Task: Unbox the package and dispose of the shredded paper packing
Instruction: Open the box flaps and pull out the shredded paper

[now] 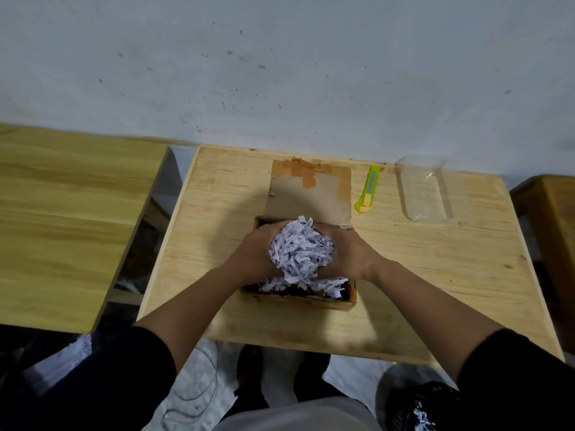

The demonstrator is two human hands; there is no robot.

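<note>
Shredded paper (300, 248) sits bunched between left hand (256, 251) and right hand (345, 253), both grips cupped tight against its sides, directly above the open cardboard box (298, 293) on the table (435, 259), loose shreds remaining beneath.

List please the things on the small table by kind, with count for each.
Cardboard box: 1
Shredded paper bundle: 1
Green utility knife: 1
Clear plastic bag: 1
Total: 4
</note>
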